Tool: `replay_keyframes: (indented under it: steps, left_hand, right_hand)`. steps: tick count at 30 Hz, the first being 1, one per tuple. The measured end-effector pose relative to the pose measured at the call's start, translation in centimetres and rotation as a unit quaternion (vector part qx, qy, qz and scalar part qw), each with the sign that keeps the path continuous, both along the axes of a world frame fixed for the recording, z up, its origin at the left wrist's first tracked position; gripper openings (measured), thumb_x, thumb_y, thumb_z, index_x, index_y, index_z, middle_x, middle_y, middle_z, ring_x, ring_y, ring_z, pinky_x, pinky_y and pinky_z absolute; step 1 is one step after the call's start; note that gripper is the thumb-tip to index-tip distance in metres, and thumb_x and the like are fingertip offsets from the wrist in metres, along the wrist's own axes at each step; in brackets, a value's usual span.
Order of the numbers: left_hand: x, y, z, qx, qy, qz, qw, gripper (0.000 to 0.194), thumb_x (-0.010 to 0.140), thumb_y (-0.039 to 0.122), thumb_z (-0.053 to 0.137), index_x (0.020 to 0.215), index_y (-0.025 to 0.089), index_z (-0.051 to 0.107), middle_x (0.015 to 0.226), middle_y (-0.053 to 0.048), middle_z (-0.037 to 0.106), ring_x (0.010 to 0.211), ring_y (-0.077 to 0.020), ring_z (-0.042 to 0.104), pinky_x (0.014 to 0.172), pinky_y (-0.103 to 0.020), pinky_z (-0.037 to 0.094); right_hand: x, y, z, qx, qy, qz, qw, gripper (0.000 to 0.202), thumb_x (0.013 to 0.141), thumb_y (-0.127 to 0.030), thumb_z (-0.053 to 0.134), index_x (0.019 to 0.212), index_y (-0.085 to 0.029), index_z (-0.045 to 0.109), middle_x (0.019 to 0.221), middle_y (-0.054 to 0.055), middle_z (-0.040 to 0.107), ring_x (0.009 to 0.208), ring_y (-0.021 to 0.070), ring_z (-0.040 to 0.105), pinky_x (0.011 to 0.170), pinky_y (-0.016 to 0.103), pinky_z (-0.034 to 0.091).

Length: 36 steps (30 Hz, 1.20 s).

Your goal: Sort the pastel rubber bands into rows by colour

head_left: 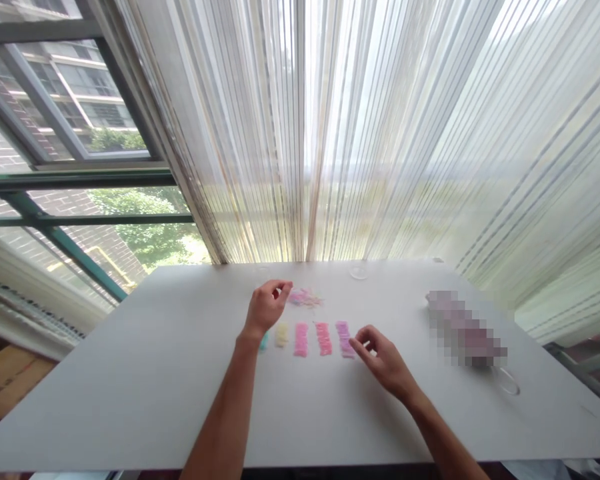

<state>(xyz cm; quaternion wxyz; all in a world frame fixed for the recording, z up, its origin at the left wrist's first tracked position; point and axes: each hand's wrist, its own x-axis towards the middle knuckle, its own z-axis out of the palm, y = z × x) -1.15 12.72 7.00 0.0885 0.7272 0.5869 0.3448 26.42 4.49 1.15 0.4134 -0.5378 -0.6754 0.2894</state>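
My left hand (269, 308) is closed in a pinch at the left edge of a loose pile of small, thin, mixed-colour pieces (307, 298). Whatever its fingertips hold is too small to make out. My right hand (383, 360) has its thumb and fingers curled together beside the purple column of pieces (344, 339); its fingertips touch or nearly touch that column's right edge. Left of the purple lie a red-pink column (323, 339), a pink column (301, 340) and a shorter pale yellow column (281, 335). A teal group (265, 342) is partly hidden behind my left wrist.
The white table (130, 387) runs up to sheer striped curtains (380, 133). On its right lies a blurred-out purplish object (465, 330) with a clear loop (507, 381) beside it. A clear round item (359, 273) sits at the back edge. A cardboard box (10, 377) stands at left.
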Motion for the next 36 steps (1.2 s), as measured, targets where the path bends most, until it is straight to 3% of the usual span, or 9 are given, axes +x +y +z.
replay_keyframes:
  steps: [3,6,10,17,20,26,36]
  left_hand:
    - [-0.5,4.3,-0.6,-0.059,0.035,-0.026,0.997,0.035,0.094,0.042,0.057,0.113,0.017,0.072,0.108,-0.011,0.077,0.086,-0.0219,0.071,0.084,-0.033,0.055]
    - [-0.5,6.8,-2.4,-0.110,0.085,-0.060,0.989,0.056,0.076,0.051,0.076,0.119,0.015,0.071,0.122,-0.017,0.073,0.110,-0.0347,0.069,0.095,-0.042,0.053]
    - [-0.1,7.7,-4.9,-0.131,0.128,-0.114,0.976,0.075,0.081,0.068,0.064,0.136,0.018,0.060,0.144,-0.017,0.061,0.135,-0.0384,0.053,0.113,-0.049,0.041]
    - [2.4,8.4,-7.2,-0.084,0.163,-0.227,0.956,0.086,0.083,0.070,0.065,0.149,0.018,0.048,0.159,-0.016,0.044,0.148,-0.0343,0.037,0.122,-0.046,0.030]
    - [3.7,9.1,-7.5,-0.059,0.166,-0.253,0.951,0.077,0.083,0.065,0.069,0.143,0.019,0.054,0.155,-0.016,0.050,0.144,-0.0339,0.042,0.120,-0.047,0.033]
    - [4.7,9.9,-7.2,-0.010,0.158,-0.273,0.949,0.030,0.097,0.039,0.057,0.119,0.022,0.068,0.129,-0.011,0.067,0.122,-0.0263,0.059,0.109,-0.044,0.044]
    - [1.2,8.9,-5.4,-0.017,0.249,-0.211,0.945,0.060,0.085,0.063,0.066,0.131,0.023,0.062,0.128,-0.014,0.063,0.117,-0.0355,0.056,0.099,-0.051,0.047]
  right_hand:
    - [2.4,3.7,0.4,0.000,-0.011,-0.024,1.000,0.043,0.091,-0.060,0.052,0.074,-0.021,0.061,0.072,0.003,0.068,0.066,0.0178,0.062,0.062,0.029,0.051]
    - [3.8,7.0,0.0,-0.007,-0.022,-0.047,0.999,0.044,0.083,-0.063,0.056,0.069,-0.022,0.062,0.068,0.003,0.069,0.067,0.0198,0.064,0.063,0.031,0.050]
    - [3.9,10.2,-0.9,-0.001,-0.022,-0.079,0.997,0.043,0.081,-0.063,0.054,0.068,-0.023,0.061,0.069,0.004,0.070,0.067,0.0216,0.064,0.065,0.033,0.049]
    - [2.8,12.1,-2.0,0.022,-0.006,-0.090,0.996,0.040,0.084,-0.060,0.054,0.070,-0.023,0.060,0.070,0.004,0.069,0.065,0.0207,0.062,0.067,0.033,0.050]
    - [3.0,12.0,-2.4,0.022,-0.002,-0.084,0.996,0.038,0.084,-0.058,0.055,0.070,-0.023,0.061,0.067,0.003,0.067,0.062,0.0196,0.060,0.064,0.032,0.049]
    - [3.3,11.8,-2.7,0.022,-0.001,-0.077,0.997,0.035,0.085,-0.055,0.055,0.070,-0.023,0.061,0.066,0.002,0.066,0.060,0.0184,0.059,0.063,0.030,0.049]
    - [3.2,11.7,-2.4,0.034,-0.002,-0.076,0.997,0.035,0.085,-0.054,0.054,0.070,-0.023,0.060,0.065,0.002,0.066,0.059,0.0186,0.059,0.063,0.031,0.049]
